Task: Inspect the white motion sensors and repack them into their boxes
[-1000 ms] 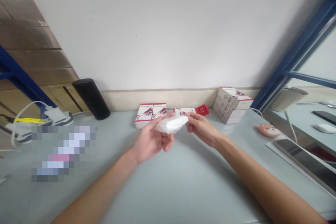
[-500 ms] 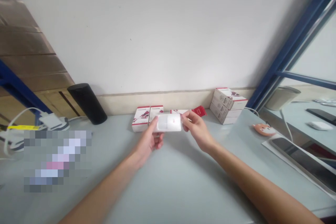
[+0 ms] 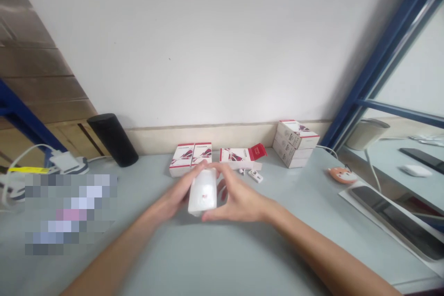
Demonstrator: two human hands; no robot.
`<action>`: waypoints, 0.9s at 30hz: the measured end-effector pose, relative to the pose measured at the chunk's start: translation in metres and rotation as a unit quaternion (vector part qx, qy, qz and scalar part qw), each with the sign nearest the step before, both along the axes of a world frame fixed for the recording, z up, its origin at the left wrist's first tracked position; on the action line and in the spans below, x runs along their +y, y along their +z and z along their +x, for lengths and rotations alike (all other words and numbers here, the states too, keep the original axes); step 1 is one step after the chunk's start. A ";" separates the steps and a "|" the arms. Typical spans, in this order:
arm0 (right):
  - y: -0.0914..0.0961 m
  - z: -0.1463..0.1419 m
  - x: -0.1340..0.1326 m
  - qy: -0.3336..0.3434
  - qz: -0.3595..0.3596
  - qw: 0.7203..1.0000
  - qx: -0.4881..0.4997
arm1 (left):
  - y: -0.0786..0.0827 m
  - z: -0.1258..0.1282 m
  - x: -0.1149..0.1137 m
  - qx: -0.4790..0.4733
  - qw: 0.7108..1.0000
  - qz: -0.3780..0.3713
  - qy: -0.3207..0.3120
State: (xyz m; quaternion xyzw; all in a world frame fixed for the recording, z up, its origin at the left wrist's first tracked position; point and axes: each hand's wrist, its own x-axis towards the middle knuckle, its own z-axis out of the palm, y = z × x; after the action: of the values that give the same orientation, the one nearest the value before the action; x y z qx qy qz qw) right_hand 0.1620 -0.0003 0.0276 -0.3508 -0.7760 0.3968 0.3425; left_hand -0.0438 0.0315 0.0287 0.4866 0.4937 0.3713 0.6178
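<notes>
We see a white device [image 3: 203, 193] bearing what may be a red mark; red-and-white boxes [image 3: 190, 157] at twelve o'clock, a black cylinder [image 3: 110, 138] at ten.

Both bare hands meet mid-frame, each gripping the same white device [image 3: 203, 192].

The left forearm comes in from 7 o'clock and the right from 5 o'clock, both bare and stretched forward over the desk, so that the wrists converge. The left hand [image 3: 173, 200] holds the device at its 9 o'clock side, palm turned inward, with one fingertip reaching up to the top edge. The right hand [image 3: 241, 201] cups the 3 o'clock side, its fingers [image 3: 225, 170] arched over the top and the thumb pressed under the lower end. Both wrists are nearly straight.
</notes>
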 end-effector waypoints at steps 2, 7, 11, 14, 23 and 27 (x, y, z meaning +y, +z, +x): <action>-0.002 -0.003 0.000 0.022 0.015 0.999 0.018 | 0.004 0.007 -0.005 0.038 0.998 0.041 0.040; 0.002 0.003 0.012 -0.002 0.044 0.995 0.088 | 0.012 0.022 0.003 0.042 0.977 0.154 0.138; 0.019 0.030 0.029 -0.166 0.121 0.962 0.181 | 0.017 0.039 0.029 0.197 0.917 0.341 0.068; 0.030 0.060 0.042 -0.300 0.200 0.900 0.243 | 0.015 0.065 0.051 0.263 0.877 0.403 -0.011; 0.027 0.112 0.065 -0.452 0.265 0.817 0.242 | 0.018 0.112 0.102 0.297 0.857 0.385 -0.169; 0.028 0.114 0.065 -0.421 0.242 0.835 0.258 | 0.028 0.095 0.088 0.248 0.883 0.386 -0.102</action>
State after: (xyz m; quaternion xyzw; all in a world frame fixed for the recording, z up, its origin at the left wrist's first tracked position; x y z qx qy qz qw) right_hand 0.2757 0.0650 0.0560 -0.4345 -0.5082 0.0903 0.7381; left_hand 0.0515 0.1200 0.0568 0.8102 0.3961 0.3351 0.2727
